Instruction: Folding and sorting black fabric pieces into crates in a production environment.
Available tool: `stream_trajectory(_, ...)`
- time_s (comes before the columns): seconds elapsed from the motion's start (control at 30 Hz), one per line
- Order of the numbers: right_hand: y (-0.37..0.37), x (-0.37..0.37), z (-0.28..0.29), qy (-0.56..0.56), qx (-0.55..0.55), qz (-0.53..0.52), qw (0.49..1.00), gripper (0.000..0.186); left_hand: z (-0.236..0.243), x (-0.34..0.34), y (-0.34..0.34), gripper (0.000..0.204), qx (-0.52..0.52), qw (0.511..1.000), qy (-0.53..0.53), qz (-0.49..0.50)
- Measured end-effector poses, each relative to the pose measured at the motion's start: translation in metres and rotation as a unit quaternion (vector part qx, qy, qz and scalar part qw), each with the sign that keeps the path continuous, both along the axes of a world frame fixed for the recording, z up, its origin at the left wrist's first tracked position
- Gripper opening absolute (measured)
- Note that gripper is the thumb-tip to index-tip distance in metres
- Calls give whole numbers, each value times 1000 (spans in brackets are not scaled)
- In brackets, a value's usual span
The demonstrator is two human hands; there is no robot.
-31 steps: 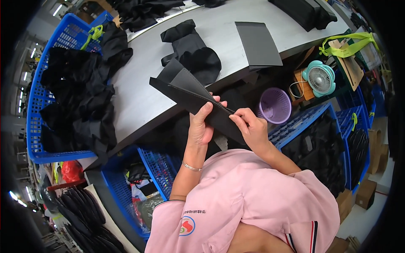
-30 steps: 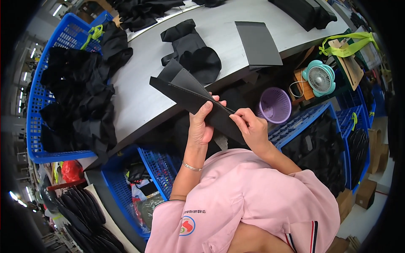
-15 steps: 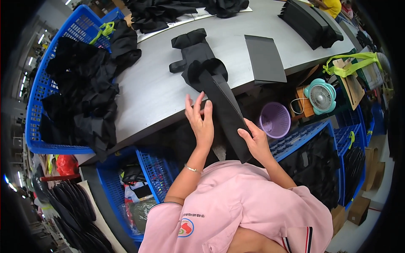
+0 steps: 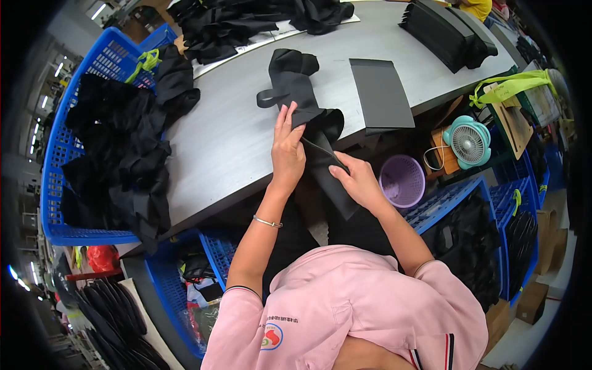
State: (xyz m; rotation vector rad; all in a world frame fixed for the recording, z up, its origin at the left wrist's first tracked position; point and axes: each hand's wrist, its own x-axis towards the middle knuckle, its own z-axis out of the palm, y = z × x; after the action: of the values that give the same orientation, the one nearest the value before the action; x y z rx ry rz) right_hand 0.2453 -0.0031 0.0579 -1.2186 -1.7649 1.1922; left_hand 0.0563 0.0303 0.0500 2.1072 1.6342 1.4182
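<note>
A long black fabric piece (image 4: 295,87) with a small strap loop at its left side lies partly on the grey table. Its near end hangs over the table edge toward my lap. My left hand (image 4: 288,154) rests against its middle, fingers stretched out along the cloth and thumb beside a fold. Farther down, my right hand (image 4: 361,180) pinches the piece's right edge between thumb and fingers. What lies beneath my left fingers is hidden. To the right, a flat dark grey rectangular panel (image 4: 382,94) lies at the table's front edge.
A blue basket (image 4: 55,179) heaped with black fabric (image 4: 117,135) stands at the left. More black cloth (image 4: 228,28) lies at the back, and stacked black panels (image 4: 441,34) sit at the back right. Below the table are a purple bin (image 4: 402,180) and a turquoise fan (image 4: 467,140).
My left hand has moved up and forward onto the fabric, its fingers now against it. My right hand has shifted slightly up and left, and the piece's near end has drawn away from me.
</note>
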Motion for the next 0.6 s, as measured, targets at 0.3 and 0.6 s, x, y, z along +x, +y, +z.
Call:
stream_trajectory(0.3,-15,-14,-2,-212,92,-49,972,27,26,-3,-25,33,-18,996,-35,-81)
stream_trajectory(0.6,7,-12,-84,189,44,27,981,47,31,26,-77,35,-4,983,-35,-183)
